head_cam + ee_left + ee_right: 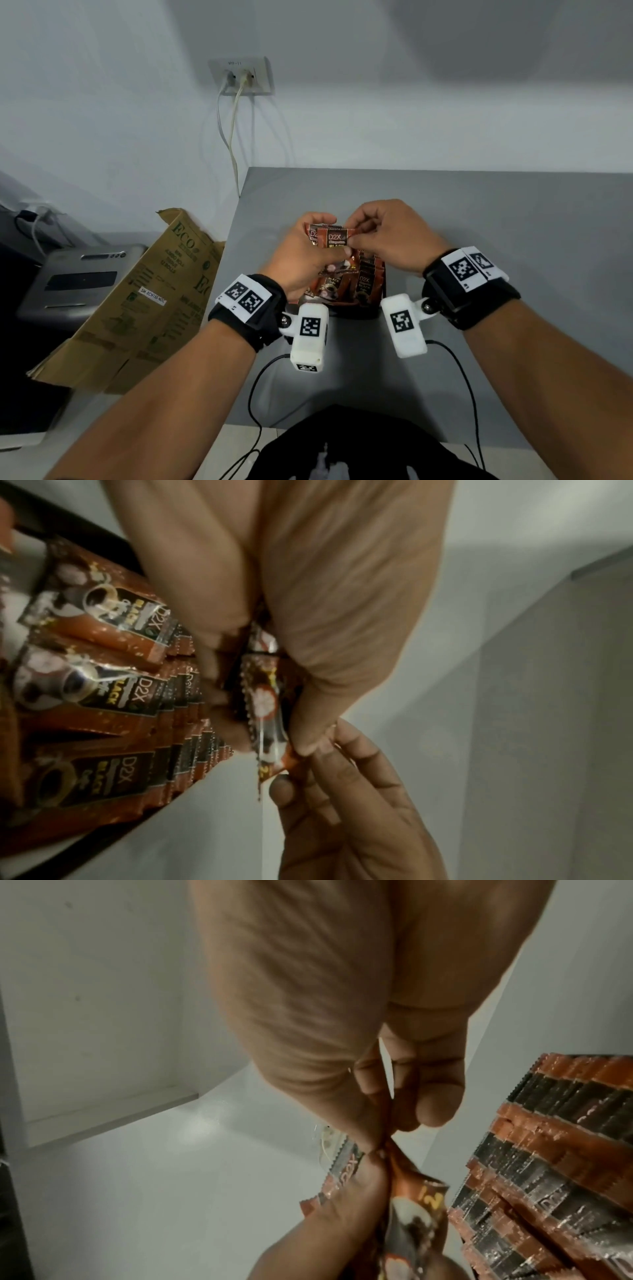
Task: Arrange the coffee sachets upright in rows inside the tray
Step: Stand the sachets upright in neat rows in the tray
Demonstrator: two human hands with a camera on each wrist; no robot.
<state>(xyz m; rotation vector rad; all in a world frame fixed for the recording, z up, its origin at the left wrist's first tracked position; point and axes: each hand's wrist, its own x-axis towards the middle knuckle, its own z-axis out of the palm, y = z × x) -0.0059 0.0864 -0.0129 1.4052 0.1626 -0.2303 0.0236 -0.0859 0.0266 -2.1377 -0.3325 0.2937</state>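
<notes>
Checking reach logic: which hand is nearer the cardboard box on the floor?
Left. The left hand holds sachets above the tray, on the side toward the cardboard box. The right hand pinches the same sachets from the far side.

Bare forearms. Black wrist straps [251, 313] topped with white plates of black square-pattern markers [467, 267]. White boxy camera housings [310, 334] on screwed brackets, likewise marked. Thin black cables [469, 394] trailing toward dark clothing [346, 442].
</notes>
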